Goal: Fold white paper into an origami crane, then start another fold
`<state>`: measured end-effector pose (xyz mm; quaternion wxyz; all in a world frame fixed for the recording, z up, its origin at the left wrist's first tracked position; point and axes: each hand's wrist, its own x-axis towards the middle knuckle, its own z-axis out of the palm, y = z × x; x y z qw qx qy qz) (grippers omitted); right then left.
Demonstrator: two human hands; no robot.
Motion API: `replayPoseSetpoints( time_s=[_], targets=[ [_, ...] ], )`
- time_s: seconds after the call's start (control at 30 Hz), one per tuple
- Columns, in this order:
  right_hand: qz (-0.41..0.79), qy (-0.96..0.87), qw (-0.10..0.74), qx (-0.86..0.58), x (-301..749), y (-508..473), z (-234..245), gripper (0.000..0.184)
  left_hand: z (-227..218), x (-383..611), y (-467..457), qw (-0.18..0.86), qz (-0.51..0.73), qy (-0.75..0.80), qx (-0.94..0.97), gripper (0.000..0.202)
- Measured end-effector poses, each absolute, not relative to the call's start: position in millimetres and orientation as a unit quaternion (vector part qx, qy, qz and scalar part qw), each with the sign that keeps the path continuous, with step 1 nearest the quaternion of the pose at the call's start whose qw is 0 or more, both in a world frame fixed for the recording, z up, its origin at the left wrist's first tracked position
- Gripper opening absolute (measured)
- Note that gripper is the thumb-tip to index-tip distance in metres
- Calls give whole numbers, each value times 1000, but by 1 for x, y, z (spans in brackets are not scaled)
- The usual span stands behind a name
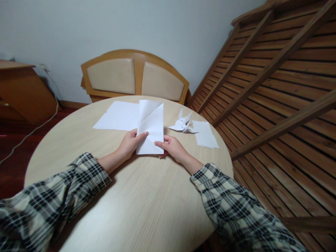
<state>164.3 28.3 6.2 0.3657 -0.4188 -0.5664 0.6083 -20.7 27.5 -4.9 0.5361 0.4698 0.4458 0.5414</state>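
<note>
A creased white sheet of paper (150,119) is held upright over the middle of the round table, a diagonal fold line running across its upper part. My left hand (130,142) grips its lower left edge, thumb on the front face and fingers behind. On the lower right edge, my right hand (173,147) pinches it the same way, the thumb near the bottom corner. Something small and red (163,154) shows just below the paper by my right fingers; its kind I cannot make out.
White paper sheets (118,115) lie at the table's (136,203) back left. A folded paper crane (183,123) and smaller paper pieces (204,134) rest on the right. Beyond stands a padded wooden headboard (138,70); wooden slats (278,87) lean at the right.
</note>
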Motion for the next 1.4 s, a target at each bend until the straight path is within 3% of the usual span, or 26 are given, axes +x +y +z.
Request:
replayPoseSetpoints(
  time_s=[0.67,0.93,1.4],
  targets=[
    [610,-545,384,-428,164,28,5,20,-4,-20,28,534,523,434,503,42],
    [633,-546,354,-420,166,27,8,16,-5,-21,28,557,527,422,484,40],
    [627,-554,360,-414,168,30,6,20,-6,-20,30,580,533,407,462,39]
  ],
)
